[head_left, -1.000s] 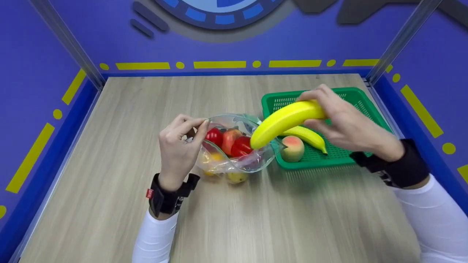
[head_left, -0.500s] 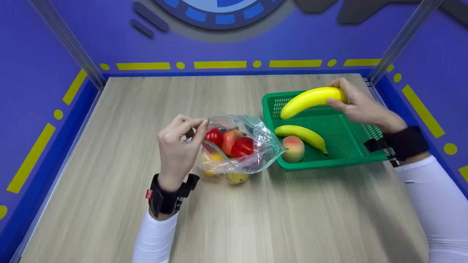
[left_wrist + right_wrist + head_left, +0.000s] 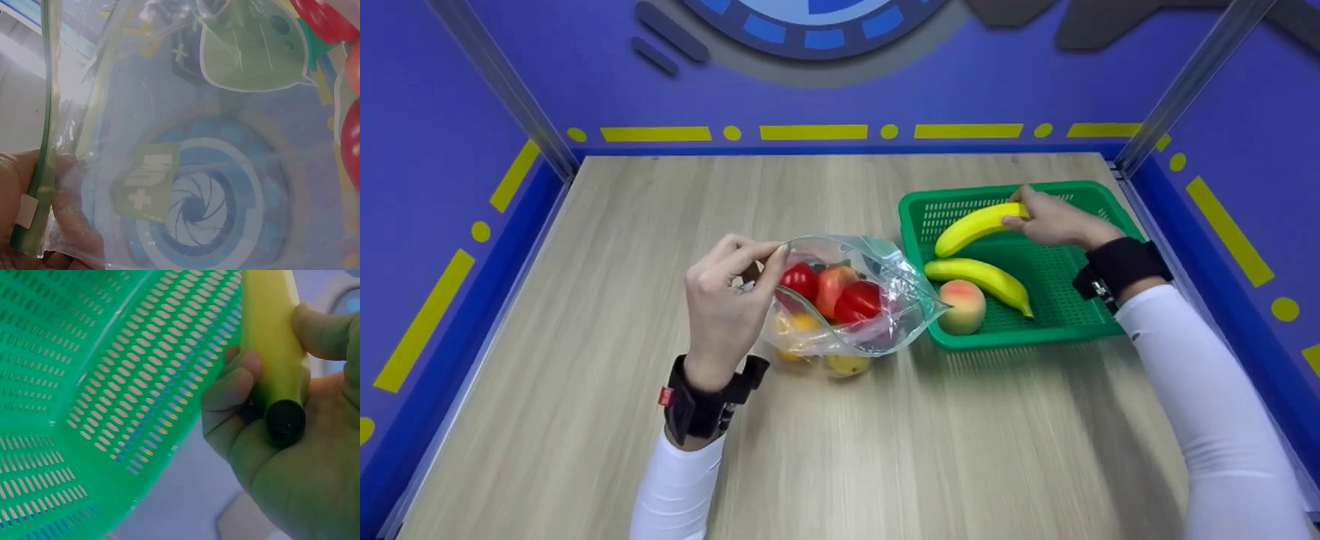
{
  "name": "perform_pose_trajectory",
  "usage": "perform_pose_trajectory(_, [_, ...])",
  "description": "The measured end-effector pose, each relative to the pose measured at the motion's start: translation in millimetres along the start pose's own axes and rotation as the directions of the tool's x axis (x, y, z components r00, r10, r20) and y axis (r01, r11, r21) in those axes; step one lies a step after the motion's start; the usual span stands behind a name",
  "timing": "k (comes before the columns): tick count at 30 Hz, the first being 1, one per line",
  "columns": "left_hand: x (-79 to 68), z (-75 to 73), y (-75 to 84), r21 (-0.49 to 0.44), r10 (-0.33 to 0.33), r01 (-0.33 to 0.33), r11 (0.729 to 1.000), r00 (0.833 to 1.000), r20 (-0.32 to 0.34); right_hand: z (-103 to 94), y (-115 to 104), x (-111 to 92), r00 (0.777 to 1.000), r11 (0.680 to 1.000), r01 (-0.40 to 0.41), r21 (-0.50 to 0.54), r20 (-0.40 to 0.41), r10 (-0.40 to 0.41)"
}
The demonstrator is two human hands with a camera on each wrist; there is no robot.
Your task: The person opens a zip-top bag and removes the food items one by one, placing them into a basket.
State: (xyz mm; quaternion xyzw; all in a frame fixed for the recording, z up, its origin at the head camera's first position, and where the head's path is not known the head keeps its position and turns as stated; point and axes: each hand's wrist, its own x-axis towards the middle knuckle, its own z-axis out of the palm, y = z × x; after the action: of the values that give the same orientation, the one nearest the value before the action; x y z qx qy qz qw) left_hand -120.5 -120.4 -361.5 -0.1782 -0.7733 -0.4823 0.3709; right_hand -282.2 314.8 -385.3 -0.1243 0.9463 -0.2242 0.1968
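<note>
Glossy yellow curved banana (image 3: 973, 229) sits lower than half a second ago, at 11 o'clock in green perforated plastic basket (image 3: 1061, 300); floor contact cannot be told. Right hand (image 3: 1054, 217) grips its black-tipped end, thumb opposing fingers. Step seems setting down; next likely calls for support before release. Matte yellow banana (image 3: 982, 277) and blushed round peach (image 3: 962, 306): basket's 8 o'clock. Clear plastic fruit-filled bag (image 3: 907, 285): basket's 9 o'clock, left hand (image 3: 731, 300) pinching its rim.

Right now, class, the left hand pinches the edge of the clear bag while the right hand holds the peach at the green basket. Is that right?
Not quite: the right hand holds a banana, not the peach, at the green basket, as the head view shows. The left hand does pinch the clear bag.
</note>
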Motion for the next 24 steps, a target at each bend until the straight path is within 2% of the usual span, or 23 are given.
perform_pose_trajectory(7, [0.9,-0.4,-0.3,-0.004,0.005,-0.005,1.0,1.0,-0.009,11.3,4.5,16.4,0.996,0.999,-0.033,-0.035,0.079,0.036])
perform_pose_trajectory(11, [1.7,-0.2,-0.1,-0.001,0.011,-0.011,1.0,1.0,-0.007,17.2,5.4,20.6,0.982,0.99,-0.093,-0.102,0.158,0.108])
perform_pose_trajectory(14, [1.9,-0.2,0.1,0.002,0.01,-0.01,1.0,1.0,-0.003,21.6,6.9,23.4,0.973,0.985,-0.096,-0.145,0.193,0.124])
perform_pose_trajectory(20, [1.5,-0.8,-0.4,0.004,0.002,-0.002,1.0,1.0,-0.001,27.2,11.2,26.3,0.977,0.984,-0.021,-0.178,0.204,0.058])
perform_pose_trajectory(24, [1.3,-1.7,-0.4,0.004,-0.001,0.001,1.0,1.0,0.002,26.0,9.0,21.3,0.983,0.985,-0.033,-0.171,0.171,0.063])
